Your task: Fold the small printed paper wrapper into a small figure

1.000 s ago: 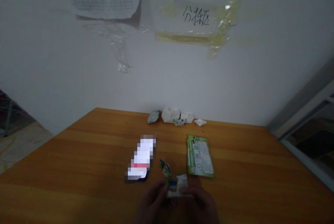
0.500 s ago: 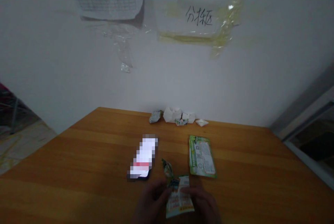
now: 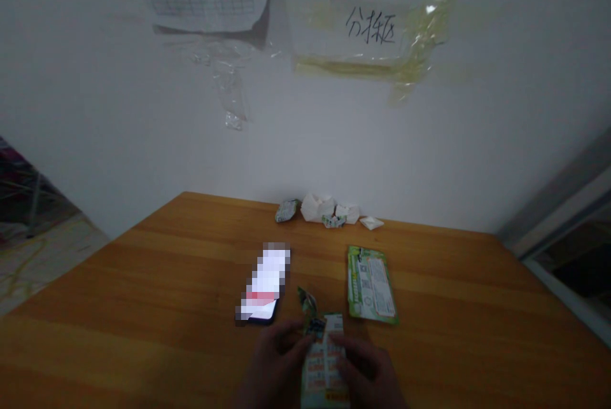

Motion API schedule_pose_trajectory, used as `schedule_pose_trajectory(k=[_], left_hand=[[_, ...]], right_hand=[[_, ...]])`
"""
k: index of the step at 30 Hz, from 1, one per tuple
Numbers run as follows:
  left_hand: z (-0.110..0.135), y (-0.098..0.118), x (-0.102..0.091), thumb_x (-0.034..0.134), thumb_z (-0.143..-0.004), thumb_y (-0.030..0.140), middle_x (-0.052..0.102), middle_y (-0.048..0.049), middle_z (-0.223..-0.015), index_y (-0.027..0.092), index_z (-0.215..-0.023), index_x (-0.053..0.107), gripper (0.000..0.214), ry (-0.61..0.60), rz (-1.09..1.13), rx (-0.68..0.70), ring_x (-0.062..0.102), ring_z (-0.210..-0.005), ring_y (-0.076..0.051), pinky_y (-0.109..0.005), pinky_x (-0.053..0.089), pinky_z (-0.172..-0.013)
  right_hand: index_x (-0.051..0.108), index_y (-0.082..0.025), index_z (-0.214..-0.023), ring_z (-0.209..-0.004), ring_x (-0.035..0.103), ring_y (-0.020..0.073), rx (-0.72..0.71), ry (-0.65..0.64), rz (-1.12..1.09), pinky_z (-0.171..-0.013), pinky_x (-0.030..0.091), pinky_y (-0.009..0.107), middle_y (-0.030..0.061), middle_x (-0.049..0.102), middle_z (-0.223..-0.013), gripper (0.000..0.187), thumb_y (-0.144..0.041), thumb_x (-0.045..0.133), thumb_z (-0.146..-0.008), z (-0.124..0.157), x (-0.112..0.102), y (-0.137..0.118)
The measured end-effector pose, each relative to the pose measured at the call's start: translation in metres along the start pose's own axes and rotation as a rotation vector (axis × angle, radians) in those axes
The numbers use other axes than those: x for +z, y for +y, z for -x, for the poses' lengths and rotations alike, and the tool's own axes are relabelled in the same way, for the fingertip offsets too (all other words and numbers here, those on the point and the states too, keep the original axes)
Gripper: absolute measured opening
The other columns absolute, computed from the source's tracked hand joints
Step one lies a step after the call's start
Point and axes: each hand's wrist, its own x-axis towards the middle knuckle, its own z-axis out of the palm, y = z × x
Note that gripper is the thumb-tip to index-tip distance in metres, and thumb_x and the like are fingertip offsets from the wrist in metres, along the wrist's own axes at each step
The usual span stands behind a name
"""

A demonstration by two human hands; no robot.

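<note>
A printed green-and-white packet (image 3: 325,367) lies between my hands at the table's near edge, its lettered side facing up. Its upper left part stands up as a crumpled green flap. My left hand (image 3: 277,358) is closed on the packet's upper left edge with thumb and fingers. On the opposite edge, my right hand (image 3: 367,367) grips it, fingertips over the printed face. Beyond my right hand a flat green packet (image 3: 372,285) with a white text panel lies on the wood. A phone (image 3: 266,283) with a lit, blurred-out screen rests beyond my left hand.
Along the wall at the back of the wooden table (image 3: 167,282) sit crumpled white paper (image 3: 316,207), a crumpled printed wrapper (image 3: 287,210) and a small folded white paper (image 3: 372,223). Taped sheets hang on the wall. A metal-edged frame (image 3: 563,282) borders the right side.
The packet has turned straighter and come slightly nearer to me, its lower end now at the picture's bottom edge. My right fingers have shifted along its edge. The view has moved slightly.
</note>
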Motion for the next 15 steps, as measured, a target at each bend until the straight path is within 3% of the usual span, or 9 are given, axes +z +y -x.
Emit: schedule_pose_trajectory(k=[6, 11, 15], left_hand=[[0.002, -0.005, -0.001, 0.085, -0.060, 0.047, 0.080, -0.0089, -0.073, 0.012, -0.078, 0.079, 0.040, -0.009, -0.054, -0.014, 0.072, -0.071, -0.025, -0.031, 0.054, -0.066], [-0.003, -0.016, 0.001, 0.083, -0.054, 0.057, 0.067, -0.0011, -0.052, 0.013, -0.056, 0.072, 0.045, 0.099, -0.082, -0.034, 0.058, -0.053, -0.015, -0.025, 0.042, -0.052], [-0.003, -0.020, 0.002, 0.083, -0.056, 0.054, 0.067, -0.0033, -0.053, 0.011, -0.056, 0.073, 0.044, 0.108, -0.089, -0.018, 0.055, -0.052, -0.014, -0.025, 0.040, -0.051]], right_hand=[[0.079, -0.022, -0.090, -0.077, 0.078, 0.0251, -0.031, 0.002, 0.007, -0.068, 0.061, 0.032, 0.0083, 0.083, -0.085, 0.040, -0.047, 0.085, -0.060, 0.004, 0.008, -0.007], [0.078, -0.021, -0.083, -0.066, 0.076, 0.0209, -0.032, 0.042, 0.088, -0.062, 0.061, 0.028, 0.0062, 0.083, -0.076, 0.038, -0.050, 0.084, -0.059, 0.006, 0.010, -0.008], [0.074, -0.021, -0.089, -0.067, 0.077, 0.0218, -0.021, 0.014, 0.055, -0.062, 0.061, 0.030, 0.0056, 0.083, -0.078, 0.040, -0.049, 0.083, -0.062, 0.009, 0.013, -0.008]])
